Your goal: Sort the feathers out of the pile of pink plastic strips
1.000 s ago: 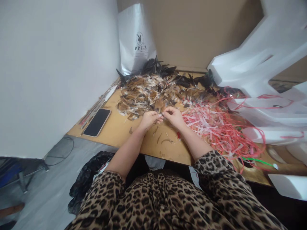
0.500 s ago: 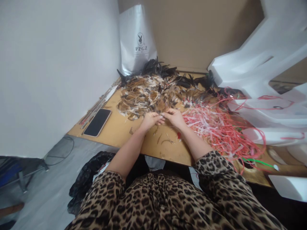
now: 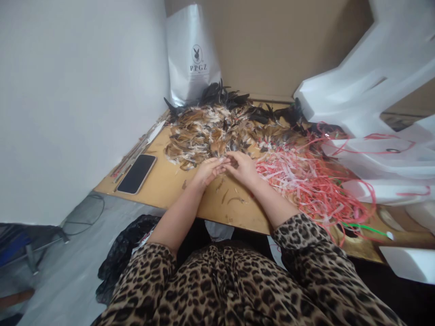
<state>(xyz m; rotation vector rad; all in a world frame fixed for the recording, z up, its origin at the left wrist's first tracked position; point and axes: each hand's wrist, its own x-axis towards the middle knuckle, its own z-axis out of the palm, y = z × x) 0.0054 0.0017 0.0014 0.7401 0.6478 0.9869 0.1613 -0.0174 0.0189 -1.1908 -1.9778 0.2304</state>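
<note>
My left hand and my right hand meet at the near edge of a heap of brown, white and black feathers on a wooden table. Both hands have their fingers pinched together, fingertips touching each other over small feathers from the heap's edge. What exactly sits between the fingers is too small to make out. A tangle of red and pink plastic strips lies just right of my right hand. A few loose feathers lie on the table below my hands.
A black phone lies face up at the table's left edge beside thin rods. A silver bag marked PPGZ stands against the back wall. White foam sheets pile up at the right. A black bag hangs below the table.
Both hands have shifted slightly left and toward the feather heap, staying pinched together. Nothing else has moved.
</note>
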